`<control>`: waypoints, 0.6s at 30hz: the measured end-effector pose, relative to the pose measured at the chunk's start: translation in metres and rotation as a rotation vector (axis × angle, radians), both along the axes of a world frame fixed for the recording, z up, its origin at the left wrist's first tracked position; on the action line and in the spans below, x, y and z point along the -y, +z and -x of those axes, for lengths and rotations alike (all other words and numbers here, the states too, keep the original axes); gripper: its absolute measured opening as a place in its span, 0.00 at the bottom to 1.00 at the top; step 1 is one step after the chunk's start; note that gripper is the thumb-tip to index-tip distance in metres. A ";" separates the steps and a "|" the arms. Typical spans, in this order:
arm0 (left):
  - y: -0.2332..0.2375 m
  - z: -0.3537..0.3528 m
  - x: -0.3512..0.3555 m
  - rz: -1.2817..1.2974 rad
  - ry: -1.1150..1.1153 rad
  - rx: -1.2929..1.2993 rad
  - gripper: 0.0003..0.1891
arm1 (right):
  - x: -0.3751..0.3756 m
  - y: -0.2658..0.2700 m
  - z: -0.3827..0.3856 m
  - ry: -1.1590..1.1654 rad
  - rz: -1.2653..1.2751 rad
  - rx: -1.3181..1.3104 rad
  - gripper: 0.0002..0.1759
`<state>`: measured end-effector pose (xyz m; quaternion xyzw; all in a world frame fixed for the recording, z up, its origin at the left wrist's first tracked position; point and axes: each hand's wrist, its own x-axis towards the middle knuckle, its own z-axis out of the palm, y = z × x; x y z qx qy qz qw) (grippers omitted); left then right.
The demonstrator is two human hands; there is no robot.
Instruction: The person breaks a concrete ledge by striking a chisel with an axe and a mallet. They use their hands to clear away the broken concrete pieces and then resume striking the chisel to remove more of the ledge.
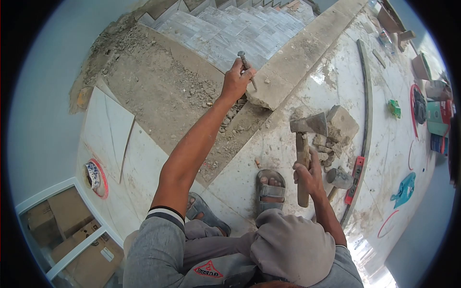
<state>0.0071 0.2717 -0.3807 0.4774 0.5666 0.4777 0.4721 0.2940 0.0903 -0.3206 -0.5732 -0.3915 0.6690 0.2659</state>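
My left hand point(235, 82) is closed around a ribbed metal chisel point(245, 64) with a flattened head. The chisel leans, its lower end at the broken end of a raised concrete ledge point(276, 79). My right hand point(309, 175) grips the wooden handle of a hatchet point(309, 126), its flared blade pointing right. The hatchet is held over the white tiled floor, to the right of the chisel and apart from it. Broken concrete chunks point(342, 124) lie just beyond the hatchet head. Close to my right hand, a mallet point(339, 178) rests on the floor.
Rubble covers the bare floor patch point(158, 72) on the left. Grey tiled stairs point(230, 29) lie beyond it. A long straight bar point(367, 105) and a red spirit level point(355, 180) lie on the right. A loose tile point(108, 125) and a tape roll point(96, 177) are at left.
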 end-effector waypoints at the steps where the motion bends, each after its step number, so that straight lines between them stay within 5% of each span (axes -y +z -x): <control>1: 0.000 0.001 0.000 0.000 0.005 -0.001 0.10 | -0.002 0.002 0.002 0.005 0.000 -0.001 0.31; 13: -0.002 0.000 0.005 -0.102 0.026 -0.265 0.10 | -0.039 0.006 0.007 0.199 -0.216 0.152 0.27; 15: 0.008 -0.002 0.009 -0.127 0.009 -0.361 0.13 | -0.022 -0.004 -0.014 0.399 -0.519 0.488 0.22; 18: 0.003 -0.002 0.012 -0.192 0.019 -0.387 0.15 | 0.013 -0.032 -0.065 0.489 -0.384 0.668 0.21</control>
